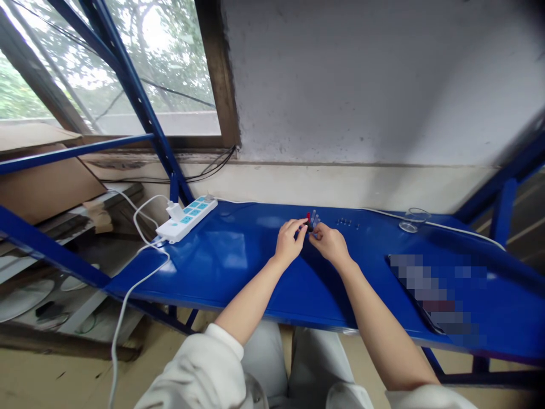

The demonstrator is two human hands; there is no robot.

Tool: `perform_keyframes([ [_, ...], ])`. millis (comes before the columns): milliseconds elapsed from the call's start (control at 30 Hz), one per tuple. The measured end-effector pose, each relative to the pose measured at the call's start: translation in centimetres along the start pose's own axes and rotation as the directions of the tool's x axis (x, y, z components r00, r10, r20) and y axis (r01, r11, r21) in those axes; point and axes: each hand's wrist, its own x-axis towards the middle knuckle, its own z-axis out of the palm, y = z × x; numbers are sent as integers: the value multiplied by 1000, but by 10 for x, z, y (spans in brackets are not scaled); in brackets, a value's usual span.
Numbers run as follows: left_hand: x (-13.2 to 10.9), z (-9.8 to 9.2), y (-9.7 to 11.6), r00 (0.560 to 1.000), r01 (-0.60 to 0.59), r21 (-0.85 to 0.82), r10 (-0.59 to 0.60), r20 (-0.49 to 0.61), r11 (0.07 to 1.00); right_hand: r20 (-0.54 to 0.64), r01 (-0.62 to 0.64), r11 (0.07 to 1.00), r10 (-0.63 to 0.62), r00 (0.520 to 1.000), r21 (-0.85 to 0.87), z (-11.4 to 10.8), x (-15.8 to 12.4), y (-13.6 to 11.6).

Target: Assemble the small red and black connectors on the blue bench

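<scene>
Head view: the left hand (289,241) and right hand (330,243) stay close, fingers closed in a careful pinch on a small dark part (309,227), above the blue metal table (255,272).

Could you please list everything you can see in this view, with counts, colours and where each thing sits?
blue metal bench: 1, blue, under the window
power strip: 1, white with teal sockets, left of bench
cable: at least 2, white, left and back right
glass cup: 1, clear, back right
studs: several, dark, in a row at back
blurred flat object: 1, colour hidden, right of bench
cardboard sheet: 1, brown, far left
small part: 1, dark, between the hands
left hand: 1, bare, pinching the part
right hand: 1, bare, pinching the part
</scene>
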Motion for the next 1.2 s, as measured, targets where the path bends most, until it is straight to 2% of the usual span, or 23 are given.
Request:
perform_keyframes([
  [133,1,1,-5,996,-34,-62,28,-87,998,-87,57,998,-54,995,33,4,-1,2],
  [267,2,1,-5,991,-37,-107,23,-128,994,-121,91,996,-87,989,22,6,-1,4],
  [467,3,1,-4,994,3,-132,-18,-109,991,-158,111,994,-111,981,-10,9,0,7],
  [667,3,0,-6,998,47,-113,-52,-43,993,-159,158,987,-160,974,-29,9,-1,6],
  [800,4,-2,-8,996,71,-121,-77,-43,990,-161,201,979,-193,968,33,10,-3,0],
  [933,5,-2,-11,986,146,-185,-158,-49,972,-179,208,968,-181,967,141,10,-5,-5],
  [1000,6,-2,-14,976,216,-241,-220,10,946,-180,202,965,-172,968,166,10,-5,-5],
  [1067,7,-3,-16,952,305,-307,-282,117,901,-178,197,967,-168,970,163,11,-5,-5],
  [1200,10,-7,-20,862,496,-444,-358,359,746,-181,207,968,-180,967,142,11,-5,-5],
])
